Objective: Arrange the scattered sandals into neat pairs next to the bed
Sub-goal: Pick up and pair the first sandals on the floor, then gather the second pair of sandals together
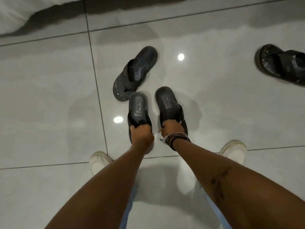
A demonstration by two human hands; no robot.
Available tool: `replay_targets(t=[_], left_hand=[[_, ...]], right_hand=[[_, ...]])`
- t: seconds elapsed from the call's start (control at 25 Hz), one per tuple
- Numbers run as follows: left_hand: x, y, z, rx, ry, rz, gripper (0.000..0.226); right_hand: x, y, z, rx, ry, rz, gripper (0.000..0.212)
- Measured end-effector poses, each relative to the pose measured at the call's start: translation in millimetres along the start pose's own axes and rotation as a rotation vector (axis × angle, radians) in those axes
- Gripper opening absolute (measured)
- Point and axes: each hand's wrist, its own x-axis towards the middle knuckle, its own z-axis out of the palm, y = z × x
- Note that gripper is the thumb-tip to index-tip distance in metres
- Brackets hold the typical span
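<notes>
Two dark slip-on sandals with printed heel labels were gripped, one in each hand, heels pointing away toward the bed. The left sandal (138,107) looked blurred; the right sandal (168,104) was sharp, its broad strap showing beside the wrist. Just beyond them a dark thong sandal (135,73) with a patterned footbed lay slanted on the glossy tiled floor (49,96), its toe end just beside the left sandal's heel. A chunky strapped sandal (280,62) lay well apart at the right edge. The white bed edge (24,14) ran along the top left, with bare tile between it and the sandals. The left hand (142,134) had its fingers clamped on its sandal's strap end; the right hand (172,128), bracelets at the wrist, was likewise clenched on its sandal.
</notes>
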Motion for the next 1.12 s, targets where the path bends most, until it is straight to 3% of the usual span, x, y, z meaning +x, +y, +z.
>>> replay_targets(t=[0.36, 0.48, 0.6, 0.68, 0.76, 0.88, 0.96, 1.0, 1.04, 1.08, 1.12], left_hand=[[-2, 13, -8, -0.029, -0.052, 0.033, 0.017], [-7, 16, -43, -0.077, 0.192, 0.089, 0.018], [20, 24, -86, 0.008, 0.457, 0.210, 0.012], [51, 25, -111, 0.081, 0.562, 0.156, 0.023], [90, 41, -120, 0.202, 0.527, 0.102, 0.030], [113, 46, -131, 0.382, 0.370, -0.011, 0.006], [116, 47, -136, 0.383, 0.328, -0.017, 0.010], [118, 47, -135, 0.379, 0.338, -0.026, 0.013], [120, 47, -135, 0.373, 0.351, -0.039, 0.014], [122, 49, -136, 0.349, 0.371, -0.042, 0.017], [125, 54, -138, 0.310, 0.388, -0.034, 0.020]], right_hand=[[10, 17, 4, -0.036, -0.100, -0.157, 0.015], [12, 26, -38, -0.009, 0.000, -0.189, 0.016], [24, 58, -103, 0.005, 0.224, -0.161, 0.019], [38, 85, -146, 0.111, 0.403, -0.030, 0.027], [65, 139, -188, 0.176, 0.576, 0.247, 0.038], [95, 203, -247, 0.104, 0.674, 0.637, 0.058], [106, 239, -282, 0.109, 0.627, 0.657, 0.055], [109, 251, -290, 0.289, 0.706, 0.526, 0.052], [118, 260, -292, 0.684, 0.714, 0.527, 0.050], [140, 271, -293, 0.922, 0.659, 0.469, 0.051], [155, 279, -293, 0.768, 0.601, 0.432, 0.060]])
